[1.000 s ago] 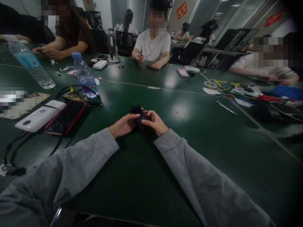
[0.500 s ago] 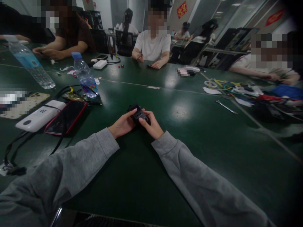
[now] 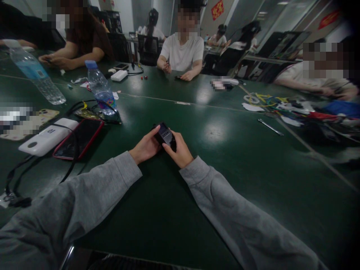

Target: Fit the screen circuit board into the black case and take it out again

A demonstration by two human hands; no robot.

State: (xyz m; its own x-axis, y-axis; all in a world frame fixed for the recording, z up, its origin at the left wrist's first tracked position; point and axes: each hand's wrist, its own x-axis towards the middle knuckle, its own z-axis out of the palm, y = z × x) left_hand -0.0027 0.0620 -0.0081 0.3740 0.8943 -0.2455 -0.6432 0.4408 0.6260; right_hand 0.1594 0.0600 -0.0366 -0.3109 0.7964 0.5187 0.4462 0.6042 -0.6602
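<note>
Between my hands is a small black handheld device with a little screen and a row of buttons on its face. My left hand grips its left side, thumb along the upper edge by the screen. On the other side my right hand is closed around the lower right end, with the thumb at the near edge. Both hands are just above or on the green table; contact with it cannot be made out. The fingers under the device are hidden.
To the left lie a red-edged phone, a white power bank and cables. Two plastic bottles, one blue-capped, stand behind them. A wrench and a pile of cables lie right. Several people sit around.
My right thumb has shifted off the device's face toward its near edge. The device is tilted a little, so more of its screen and buttons shows.
</note>
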